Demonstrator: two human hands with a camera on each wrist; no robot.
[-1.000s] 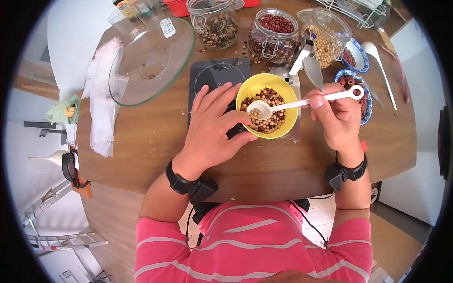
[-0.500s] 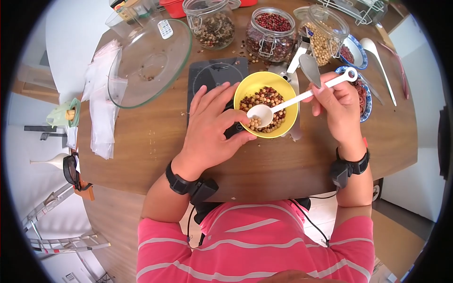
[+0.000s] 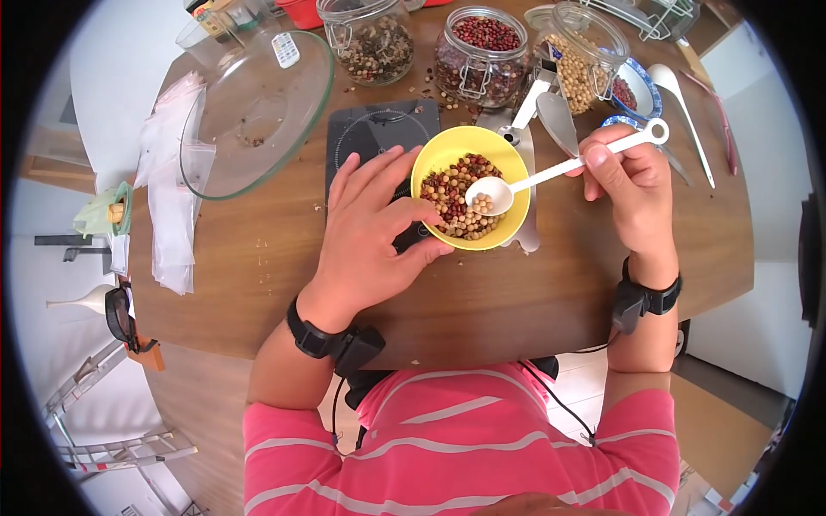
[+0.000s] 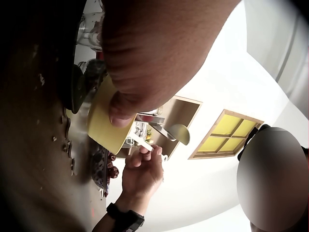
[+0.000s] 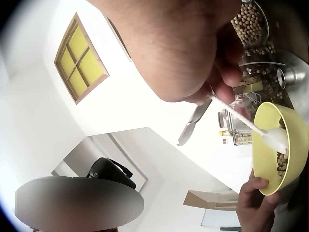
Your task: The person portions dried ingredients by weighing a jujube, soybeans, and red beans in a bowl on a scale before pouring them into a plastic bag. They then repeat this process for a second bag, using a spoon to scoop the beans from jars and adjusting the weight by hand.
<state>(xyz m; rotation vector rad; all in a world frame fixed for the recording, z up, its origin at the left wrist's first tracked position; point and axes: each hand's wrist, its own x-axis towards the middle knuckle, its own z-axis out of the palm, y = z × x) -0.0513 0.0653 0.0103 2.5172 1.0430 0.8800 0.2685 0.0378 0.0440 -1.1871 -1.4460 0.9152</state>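
In the head view, my left hand point(image 3: 370, 224) holds the rim of a yellow bowl point(image 3: 516, 225) between thumb and index finger, the other fingers spread beside it. Mixed red and tan beans point(image 3: 452, 193) lie in the bowl. My right hand point(image 3: 632, 181) pinches the long handle of a white plastic spoon point(image 3: 551, 174). The spoon's head is over the beans inside the bowl and carries several pale round beans point(image 3: 483, 204). From the right wrist, the spoon point(image 5: 275, 139) slants down into the bowl point(image 5: 268, 121), and my left thumb and a finger are at its edge.
A black induction cooker point(image 3: 344, 129) lies left of the bowl. Behind stand glass jars of beans, one with red beans point(image 3: 486, 34). A metal spoon-like piece point(image 3: 557, 125) rises near my right hand. At left are a glass lid point(image 3: 323, 86) and plastic bags point(image 3: 172, 215).
Within the bowl the white spoon has shifted from the left side toward the right, with pale beans still in it. My left hand keeps its hold. The head view has turned slightly.
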